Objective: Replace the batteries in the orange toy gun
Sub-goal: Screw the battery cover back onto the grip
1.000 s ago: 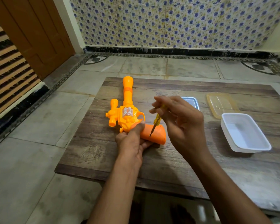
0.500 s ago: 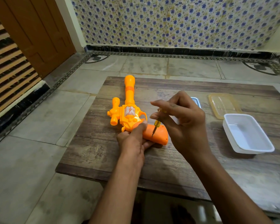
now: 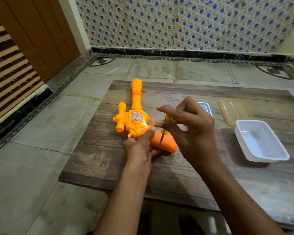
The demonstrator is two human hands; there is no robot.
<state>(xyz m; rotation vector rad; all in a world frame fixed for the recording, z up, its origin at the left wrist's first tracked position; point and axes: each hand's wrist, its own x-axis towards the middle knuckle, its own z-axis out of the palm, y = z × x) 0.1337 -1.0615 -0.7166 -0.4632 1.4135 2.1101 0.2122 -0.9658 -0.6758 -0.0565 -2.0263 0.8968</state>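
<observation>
The orange toy gun (image 3: 136, 116) lies flat on the wooden table (image 3: 176, 175), barrel pointing away from me, its darker orange grip (image 3: 166, 143) toward me. My left hand (image 3: 141, 146) presses down on the gun where the body meets the grip. My right hand (image 3: 190, 128) pinches a small yellow-handled screwdriver (image 3: 165, 129) between thumb and fingers, other fingers spread. Its tip rests on the grip's upper face. No batteries are visible.
A white plastic tub (image 3: 261, 141) stands at the table's right. Behind it lies a clear yellowish lid (image 3: 234, 111), and a small bluish tray (image 3: 204, 107) is half hidden behind my right hand. Tiled floor and a patterned wall surround the low table.
My right hand has rolled around the screwdriver, fingers changing from wrapped to spread, with the tip staying on the grip. The gun and my left hand stay put.
</observation>
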